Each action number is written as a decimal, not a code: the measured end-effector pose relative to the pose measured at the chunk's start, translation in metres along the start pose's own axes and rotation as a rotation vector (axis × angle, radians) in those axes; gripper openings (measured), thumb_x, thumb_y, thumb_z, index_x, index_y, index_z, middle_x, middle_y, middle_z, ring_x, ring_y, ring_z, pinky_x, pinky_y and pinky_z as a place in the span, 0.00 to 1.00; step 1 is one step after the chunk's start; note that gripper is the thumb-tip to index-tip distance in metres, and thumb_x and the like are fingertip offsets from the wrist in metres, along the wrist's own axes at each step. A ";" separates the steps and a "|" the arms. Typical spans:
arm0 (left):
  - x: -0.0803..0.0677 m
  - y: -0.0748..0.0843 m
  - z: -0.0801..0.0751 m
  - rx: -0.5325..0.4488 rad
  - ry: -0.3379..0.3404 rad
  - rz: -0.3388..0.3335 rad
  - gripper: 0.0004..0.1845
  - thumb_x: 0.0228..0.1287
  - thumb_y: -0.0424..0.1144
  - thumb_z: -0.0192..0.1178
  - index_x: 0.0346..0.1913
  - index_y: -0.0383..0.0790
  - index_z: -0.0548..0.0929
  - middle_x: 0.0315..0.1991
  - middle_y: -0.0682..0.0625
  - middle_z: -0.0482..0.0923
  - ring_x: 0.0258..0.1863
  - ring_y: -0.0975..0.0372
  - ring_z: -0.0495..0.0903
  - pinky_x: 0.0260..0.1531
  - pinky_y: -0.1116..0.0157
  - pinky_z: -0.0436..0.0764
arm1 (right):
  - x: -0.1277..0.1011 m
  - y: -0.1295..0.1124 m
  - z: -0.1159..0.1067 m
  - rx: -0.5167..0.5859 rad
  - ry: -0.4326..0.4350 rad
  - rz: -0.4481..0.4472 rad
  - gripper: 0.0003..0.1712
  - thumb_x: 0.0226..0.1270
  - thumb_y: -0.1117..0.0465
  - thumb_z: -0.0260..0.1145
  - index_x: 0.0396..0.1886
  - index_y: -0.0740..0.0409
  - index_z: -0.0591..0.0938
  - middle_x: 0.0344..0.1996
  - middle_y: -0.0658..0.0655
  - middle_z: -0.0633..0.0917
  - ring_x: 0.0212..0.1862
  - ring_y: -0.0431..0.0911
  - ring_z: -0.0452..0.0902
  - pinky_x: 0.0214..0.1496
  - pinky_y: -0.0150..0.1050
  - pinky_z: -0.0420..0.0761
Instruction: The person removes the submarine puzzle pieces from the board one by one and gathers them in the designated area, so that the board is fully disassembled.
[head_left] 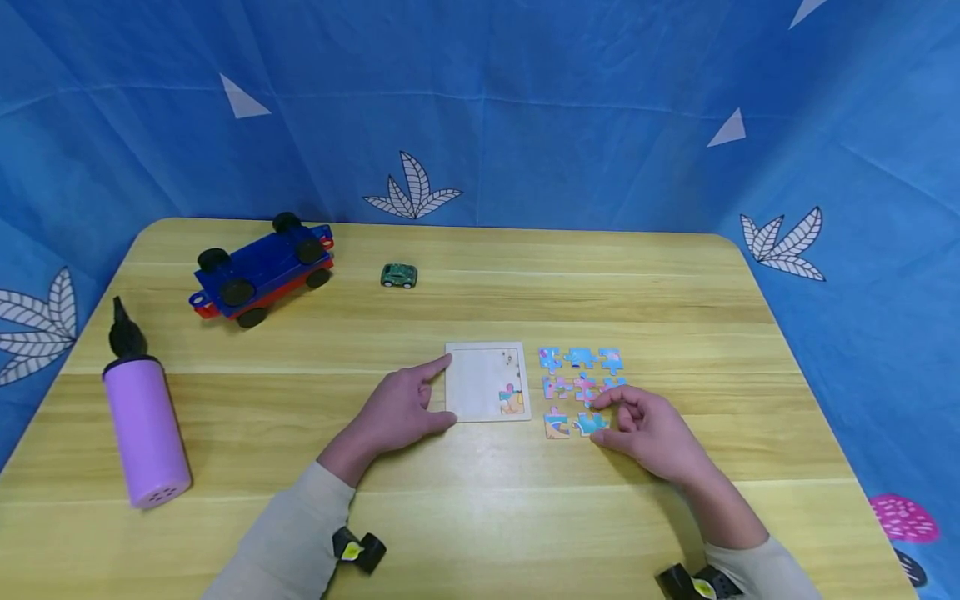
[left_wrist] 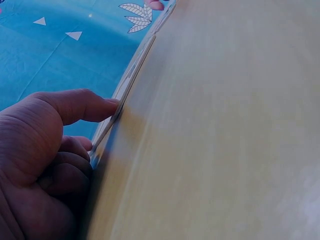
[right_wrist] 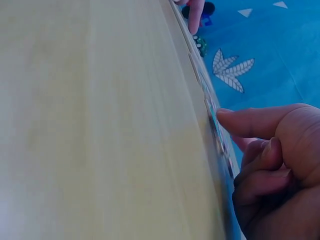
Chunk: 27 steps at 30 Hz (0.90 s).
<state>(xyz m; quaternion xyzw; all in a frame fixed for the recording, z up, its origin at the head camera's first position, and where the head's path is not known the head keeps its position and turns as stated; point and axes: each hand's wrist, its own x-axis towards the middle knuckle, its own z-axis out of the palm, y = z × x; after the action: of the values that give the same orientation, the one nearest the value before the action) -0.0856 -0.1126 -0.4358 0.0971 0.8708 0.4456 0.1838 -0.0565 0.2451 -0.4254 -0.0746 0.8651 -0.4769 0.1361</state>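
My left hand [head_left: 420, 400] lies at the left edge of a white puzzle tray [head_left: 480, 379]. Its straight index finger touches the tray's top left corner and its thumb the bottom left; the left wrist view shows that finger [left_wrist: 95, 106] pressed against the tray's thin edge [left_wrist: 132, 75]. The tray has one piece fitted in its lower right corner. Loose puzzle pieces [head_left: 581, 360] lie in rows to the tray's right. My right hand [head_left: 603, 419] pinches a teal piece [head_left: 589, 423] in the front row between index finger and thumb, its other fingers curled [right_wrist: 260, 160].
A blue and red toy truck [head_left: 258, 268] lies wheels-up at the back left, with a small green toy car [head_left: 398, 275] to its right. A purple cylinder with a black nozzle [head_left: 144, 421] lies at the left edge. Blue patterned cloth surrounds the wooden table [head_left: 480, 500].
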 end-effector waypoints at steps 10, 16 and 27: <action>0.000 0.000 -0.001 0.001 -0.001 -0.003 0.45 0.56 0.41 0.74 0.76 0.42 0.65 0.13 0.57 0.58 0.13 0.64 0.55 0.22 0.64 0.62 | 0.025 -0.022 0.022 0.006 0.004 -0.049 0.14 0.56 0.67 0.77 0.42 0.58 0.84 0.16 0.48 0.63 0.22 0.39 0.58 0.32 0.34 0.67; 0.000 0.001 -0.001 0.003 0.001 0.003 0.45 0.56 0.41 0.74 0.76 0.42 0.65 0.12 0.57 0.57 0.13 0.64 0.54 0.21 0.64 0.61 | 0.040 -0.034 0.039 0.010 -0.024 -0.078 0.15 0.55 0.71 0.76 0.42 0.60 0.83 0.15 0.47 0.64 0.19 0.40 0.60 0.29 0.35 0.72; -0.001 0.001 -0.001 0.006 -0.002 -0.006 0.45 0.55 0.41 0.75 0.76 0.42 0.65 0.12 0.57 0.57 0.13 0.65 0.54 0.21 0.64 0.60 | 0.057 -0.048 0.058 -0.015 -0.081 -0.051 0.18 0.53 0.70 0.78 0.44 0.60 0.84 0.15 0.48 0.66 0.18 0.40 0.61 0.36 0.41 0.73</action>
<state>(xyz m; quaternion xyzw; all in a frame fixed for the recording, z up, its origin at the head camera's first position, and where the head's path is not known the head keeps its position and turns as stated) -0.0855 -0.1129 -0.4342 0.0955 0.8721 0.4424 0.1860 -0.0932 0.1583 -0.4239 -0.1171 0.8603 -0.4701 0.1584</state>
